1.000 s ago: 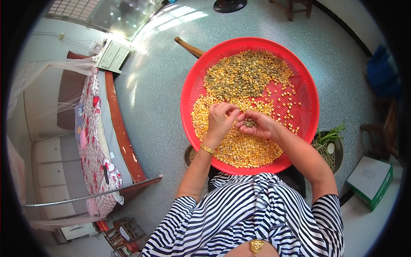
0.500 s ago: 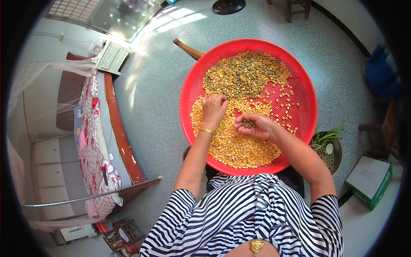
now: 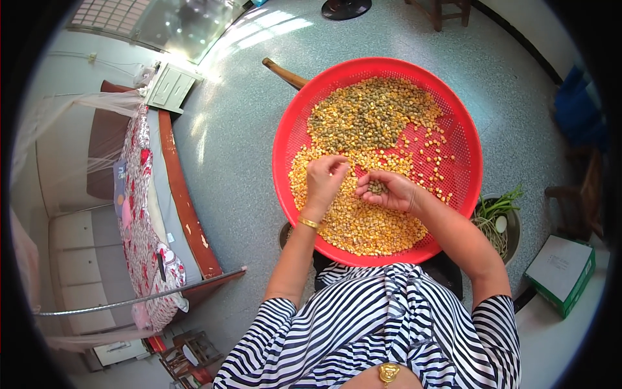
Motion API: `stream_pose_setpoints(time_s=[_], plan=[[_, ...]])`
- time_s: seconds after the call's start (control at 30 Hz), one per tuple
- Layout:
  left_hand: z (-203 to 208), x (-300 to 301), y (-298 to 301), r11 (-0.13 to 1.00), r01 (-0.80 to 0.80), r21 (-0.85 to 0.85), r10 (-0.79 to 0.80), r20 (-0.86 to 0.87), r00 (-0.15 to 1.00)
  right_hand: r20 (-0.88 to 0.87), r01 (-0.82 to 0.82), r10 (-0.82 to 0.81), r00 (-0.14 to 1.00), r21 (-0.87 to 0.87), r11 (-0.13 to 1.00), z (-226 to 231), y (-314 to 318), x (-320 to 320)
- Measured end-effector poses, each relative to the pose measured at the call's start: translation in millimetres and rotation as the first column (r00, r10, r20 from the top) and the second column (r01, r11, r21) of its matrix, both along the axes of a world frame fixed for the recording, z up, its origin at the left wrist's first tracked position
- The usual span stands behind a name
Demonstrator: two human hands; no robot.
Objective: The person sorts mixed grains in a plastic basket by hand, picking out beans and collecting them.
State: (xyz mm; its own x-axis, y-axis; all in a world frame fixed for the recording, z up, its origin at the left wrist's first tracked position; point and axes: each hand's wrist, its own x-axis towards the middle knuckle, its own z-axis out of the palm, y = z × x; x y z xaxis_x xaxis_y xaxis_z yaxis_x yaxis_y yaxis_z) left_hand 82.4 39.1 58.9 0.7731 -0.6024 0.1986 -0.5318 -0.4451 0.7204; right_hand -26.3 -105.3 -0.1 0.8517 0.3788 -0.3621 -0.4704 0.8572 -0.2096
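Note:
A round red perforated plastic basket (image 3: 468, 123) sits over my lap. Yellow corn kernels (image 3: 369, 227) cover its near half. At the far side lies a heap of greenish-brown round beans (image 3: 363, 117) mixed with corn. Palm up above the corn, my right hand (image 3: 396, 193) is cupped around a small pile of the same beans (image 3: 376, 187). My left hand (image 3: 324, 180) hangs just left of it, thumb and fingertips pinched together over the corn. Whatever those fingertips hold is too small to make out.
A wooden leg (image 3: 285, 72) sticks out beyond the basket's far left rim. At the right stand a metal basin (image 3: 512, 243) of green stalks and a green-and-white box (image 3: 560, 272). A bed (image 3: 175, 194) stands left; a round black base (image 3: 346, 9) is far ahead.
My left hand has drawn back toward me from the edge of the bean heap, and its fingertips are closer to my right hand. The right hand stays cupped in place.

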Motion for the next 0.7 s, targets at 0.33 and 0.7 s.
stream_pose_setpoints(time_s=[0.33, 0.7], plan=[[-17, 48, 7, 0.947, -0.105, 0.302, 0.033, 0.234, 0.972, -0.047, 0.004, -0.007, 0.999, -0.051, 0.999, 5, -2, -1], [-23, 45, -3, 0.916, -0.073, 0.394, -0.066, 0.327, 0.943, -0.034, 0.008, -0.011, 0.999, -0.074, 0.997, 7, 0, 0]])
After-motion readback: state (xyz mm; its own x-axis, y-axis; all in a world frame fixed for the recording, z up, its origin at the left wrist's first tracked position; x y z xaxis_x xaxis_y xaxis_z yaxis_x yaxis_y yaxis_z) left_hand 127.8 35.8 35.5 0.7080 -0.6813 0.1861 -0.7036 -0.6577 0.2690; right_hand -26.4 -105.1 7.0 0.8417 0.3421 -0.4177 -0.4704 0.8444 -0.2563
